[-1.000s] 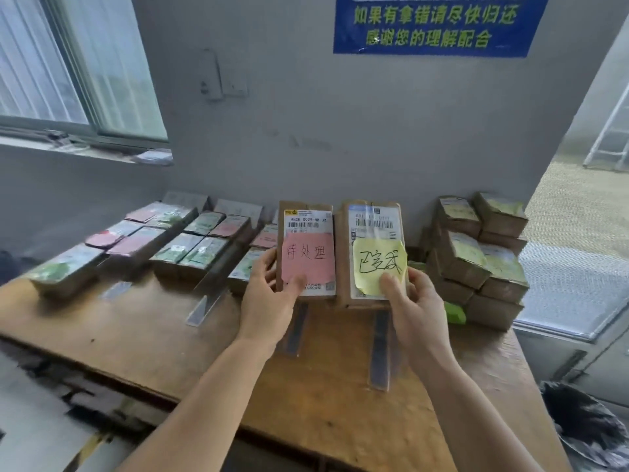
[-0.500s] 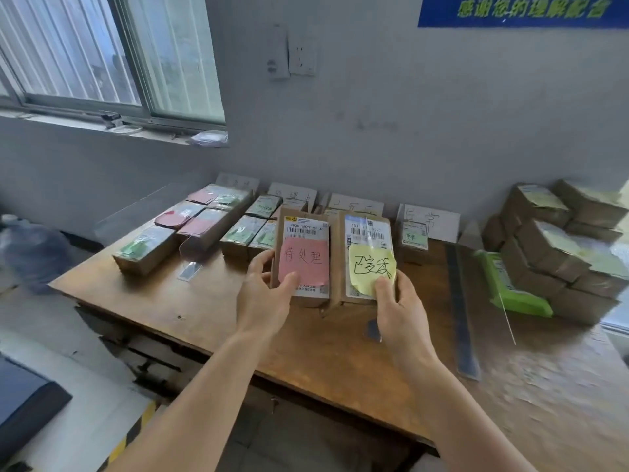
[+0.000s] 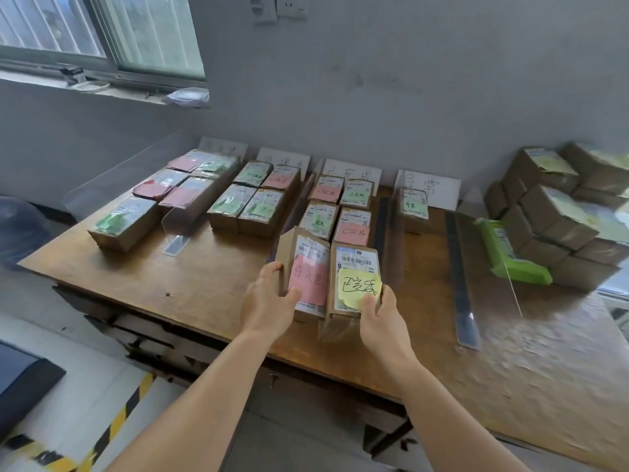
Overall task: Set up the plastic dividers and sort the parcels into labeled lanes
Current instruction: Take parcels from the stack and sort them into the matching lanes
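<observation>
My left hand [image 3: 267, 301] grips a brown parcel with a pink note [image 3: 306, 267], and my right hand [image 3: 383, 313] grips a brown parcel with a yellow note [image 3: 355, 267]. Both parcels are held side by side above the front of the wooden table [image 3: 204, 284]. Behind them, several parcels lie in lanes split by clear plastic dividers [image 3: 386, 226]. White lane labels [image 3: 352, 172] lean on the wall at the back of the lanes. The third lane [image 3: 337, 212], just beyond the held parcels, has several parcels in it; the fourth lane holds one parcel [image 3: 413, 207].
A stack of unsorted brown parcels [image 3: 558, 212] with a green packet [image 3: 507, 253] sits at the table's right end. A divider strip [image 3: 461, 277] lies flat on the table right of the lanes. A window [image 3: 102, 32] is at upper left; the table's front edge is near my arms.
Both hands have carried the two parcels back from the wall toward the table's front, and the view has shifted back and down, so the lanes and labels now show.
</observation>
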The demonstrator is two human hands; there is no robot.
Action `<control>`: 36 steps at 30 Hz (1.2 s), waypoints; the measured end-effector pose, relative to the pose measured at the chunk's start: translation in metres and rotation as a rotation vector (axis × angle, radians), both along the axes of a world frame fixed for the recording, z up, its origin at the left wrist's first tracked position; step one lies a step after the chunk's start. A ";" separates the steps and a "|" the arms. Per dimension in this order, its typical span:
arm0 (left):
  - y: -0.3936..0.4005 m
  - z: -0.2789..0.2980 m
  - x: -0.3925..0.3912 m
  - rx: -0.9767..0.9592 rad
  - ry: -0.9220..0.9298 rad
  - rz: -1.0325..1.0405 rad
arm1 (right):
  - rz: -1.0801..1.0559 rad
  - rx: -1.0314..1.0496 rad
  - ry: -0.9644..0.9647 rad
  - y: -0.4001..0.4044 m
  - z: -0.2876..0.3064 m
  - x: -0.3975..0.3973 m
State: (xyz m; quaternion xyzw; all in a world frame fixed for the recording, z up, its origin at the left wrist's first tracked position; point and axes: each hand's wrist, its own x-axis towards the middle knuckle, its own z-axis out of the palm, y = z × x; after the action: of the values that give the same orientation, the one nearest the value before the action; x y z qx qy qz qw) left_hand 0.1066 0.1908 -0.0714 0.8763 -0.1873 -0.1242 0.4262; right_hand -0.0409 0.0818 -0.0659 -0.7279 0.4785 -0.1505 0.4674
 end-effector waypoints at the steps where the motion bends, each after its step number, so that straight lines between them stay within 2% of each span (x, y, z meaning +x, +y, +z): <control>1: -0.002 -0.001 0.000 0.024 -0.013 0.000 | 0.008 0.000 0.018 -0.001 -0.002 0.002; 8: -0.001 -0.001 0.001 0.064 -0.101 0.007 | 0.144 -0.053 0.048 0.004 -0.015 0.004; 13: 0.012 0.008 0.009 -0.014 -0.144 0.037 | 0.270 -0.176 0.165 0.005 -0.018 0.010; 18: 0.027 0.022 0.022 -0.100 -0.148 0.093 | 0.323 -0.274 0.175 0.008 -0.018 0.032; 24: 0.041 0.037 0.037 -0.219 -0.110 0.138 | 0.331 -0.322 0.201 0.003 -0.015 0.071; 28: 0.043 0.040 0.048 -0.305 -0.014 0.133 | 0.308 -0.351 0.211 -0.005 -0.018 0.086; 36: 0.030 0.047 0.068 -0.365 0.090 0.120 | 0.387 -0.597 0.293 -0.025 -0.027 0.093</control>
State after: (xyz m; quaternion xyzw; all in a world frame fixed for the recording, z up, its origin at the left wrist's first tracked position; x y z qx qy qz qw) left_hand 0.1751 0.2207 -0.0240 0.7875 -0.1349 -0.1016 0.5927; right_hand 0.0523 0.0565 -0.0930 -0.9227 0.3290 -0.0867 0.1813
